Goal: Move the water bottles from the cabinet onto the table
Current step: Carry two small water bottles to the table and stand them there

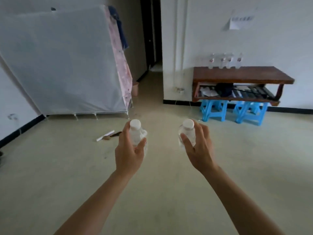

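Right now I am holding a small clear water bottle in each of the hands. The left hand [130,155] is curling round the left bottle [136,133] just below its white cap, thumb on the near side, and the right hand [198,150] is gripping the right bottle [188,131] the same way. Both bottles are standing upright in the air over the floor, well apart from the brown wooden surface [242,76] by the far wall. A row of bottles [225,61] is already lining the back edge of that surface. The cloth-covered cabinet [59,65] is standing off to the left. I am judging these bottles to be light, one-hand loads and not fragile. The thin plastic walls are likely giving a little under a squeeze, and the smooth sides could be slippery. How full they are I cannot tell through the blur. The upper body near the shoulder is looking like the stiffest place to hold, so I am favouring that grip with steady, moderate pressure. I am thinking of setting them on the bare front part of the surface, away from the row, which looks easy to knock over.
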